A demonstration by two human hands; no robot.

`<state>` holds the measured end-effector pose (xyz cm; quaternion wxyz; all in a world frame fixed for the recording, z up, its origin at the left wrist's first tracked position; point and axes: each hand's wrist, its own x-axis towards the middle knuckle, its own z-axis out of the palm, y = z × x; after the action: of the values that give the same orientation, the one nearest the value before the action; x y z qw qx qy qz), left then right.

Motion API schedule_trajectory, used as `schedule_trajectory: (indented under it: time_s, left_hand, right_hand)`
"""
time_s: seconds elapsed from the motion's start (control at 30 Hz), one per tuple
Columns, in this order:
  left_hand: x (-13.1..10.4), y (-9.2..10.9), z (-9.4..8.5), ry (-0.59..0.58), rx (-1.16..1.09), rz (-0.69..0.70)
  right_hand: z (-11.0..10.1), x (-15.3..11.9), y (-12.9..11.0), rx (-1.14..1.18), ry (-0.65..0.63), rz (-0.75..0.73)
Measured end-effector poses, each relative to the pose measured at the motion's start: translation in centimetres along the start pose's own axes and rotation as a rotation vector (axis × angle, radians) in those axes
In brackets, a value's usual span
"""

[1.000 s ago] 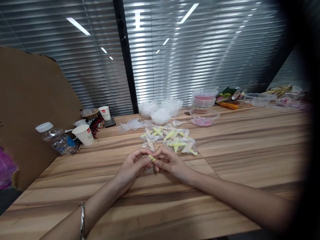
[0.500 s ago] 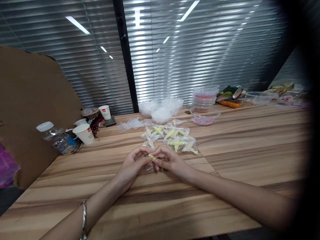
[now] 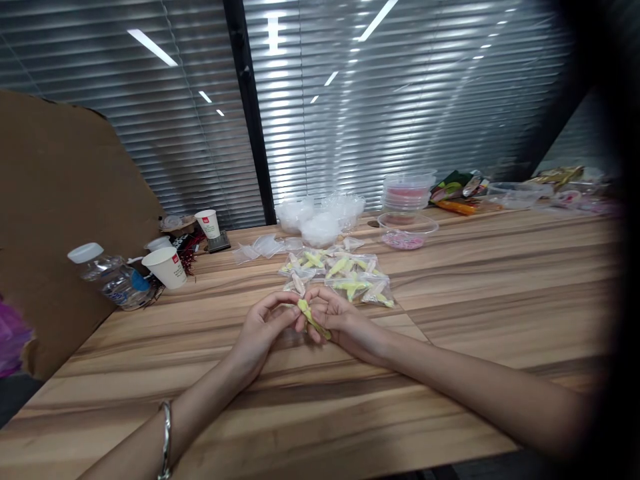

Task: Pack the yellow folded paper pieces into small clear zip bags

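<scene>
A small, long, yellow soft-looking piece (image 3: 314, 321) lies slantwise between my two hands, just above the table. My left hand (image 3: 267, 327) pinches its upper end between thumb and fingertips. Around its middle, the thumb and curled fingers of my right hand (image 3: 340, 323) close on it, and its lower end sticks out below the thumb. The exact kind of the piece cannot be made out. Right beyond my hands lie several clear plastic bags (image 3: 367, 288) holding yellow and pale pieces of similar shape.
White cotton-like bundles in clear plastic (image 3: 320, 230) stand behind the bags, beside flat clear packets (image 3: 267, 246). To the right are a round clear container (image 3: 407, 230) with pink bits and stacked tubs (image 3: 409, 190). Paper cups (image 3: 167, 268) and a plastic bottle (image 3: 117, 280) stand left, near cardboard (image 3: 60, 220).
More of the yellow piece now shows, its lower end hanging out below my right thumb. Both hands have shifted only slightly at the fingers.
</scene>
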<state>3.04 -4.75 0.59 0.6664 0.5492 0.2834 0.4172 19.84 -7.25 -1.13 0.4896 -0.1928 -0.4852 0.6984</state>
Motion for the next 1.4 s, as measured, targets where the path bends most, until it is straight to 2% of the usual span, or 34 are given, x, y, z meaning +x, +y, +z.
schedule_trajectory:
  time_s: [0.33, 0.6, 0.83, 1.13, 1.4]
  left_hand:
    - [0.25, 0.06, -0.39, -0.096, -0.068, 0.008]
    - [0.13, 0.49, -0.53, -0.157, -0.106, -0.127]
    - [0.11, 0.37, -0.81, -0.232, -0.130, -0.173]
    - [0.02, 0.73, -0.38, -0.196, -0.090, -0.141]
    - [0.13, 0.54, -0.55, -0.165, -0.039, -0.129]
  right_hand:
    - [0.30, -0.08, -0.19, -0.070, -0.003, -0.010]
    - [0.07, -0.04, -0.05, -0.158, -0.021, -0.018]
    - [-0.06, -0.14, -0.08, -0.258, -0.033, -0.020]
    - [-0.14, -0.07, 0.25, -0.360, -0.038, -0.070]
    - [0.39, -0.21, 0.31, -0.384, 0.017, -0.079]
